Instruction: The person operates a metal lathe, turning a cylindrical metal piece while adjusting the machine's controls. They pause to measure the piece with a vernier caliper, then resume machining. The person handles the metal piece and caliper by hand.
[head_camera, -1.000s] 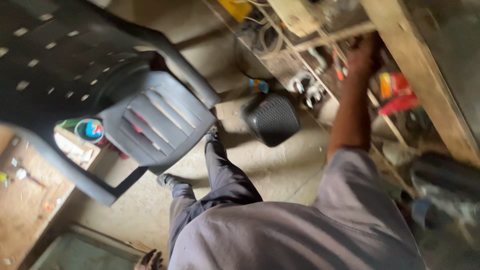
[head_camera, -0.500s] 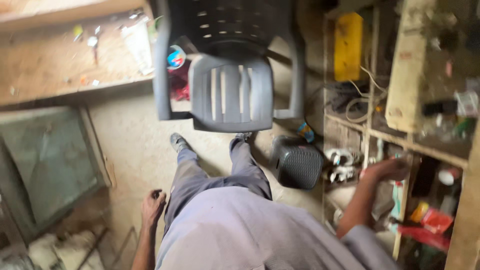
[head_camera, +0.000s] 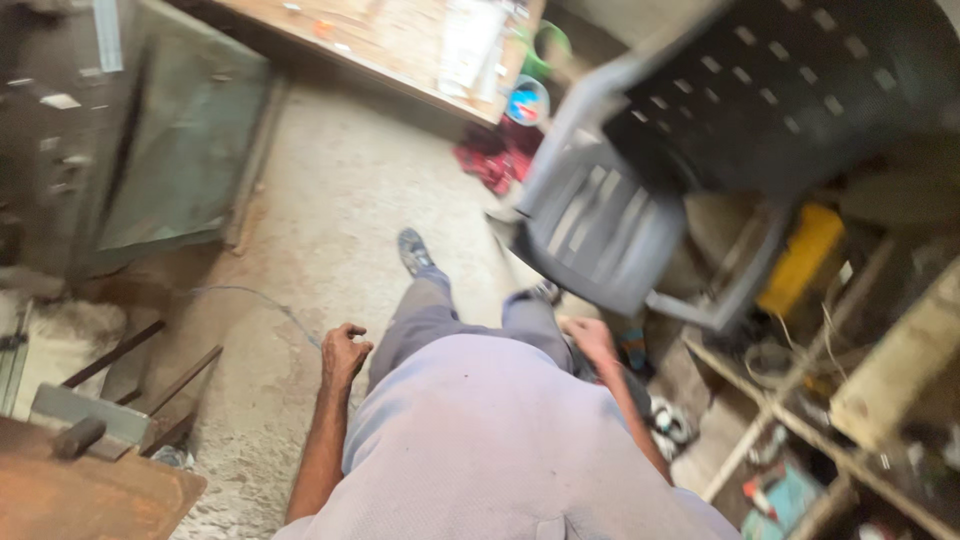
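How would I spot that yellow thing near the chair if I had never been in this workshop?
Find the dark plastic chair at the upper right, then look just right of its seat to the wooden shelving. The yellow container leans there, blurred, the only bright yellow block among dull wires and clutter.

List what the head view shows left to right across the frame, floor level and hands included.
Green metal panel → left hand, hanging empty → right hand, also empty → grey plastic chair → yellow container → wooden shelf.
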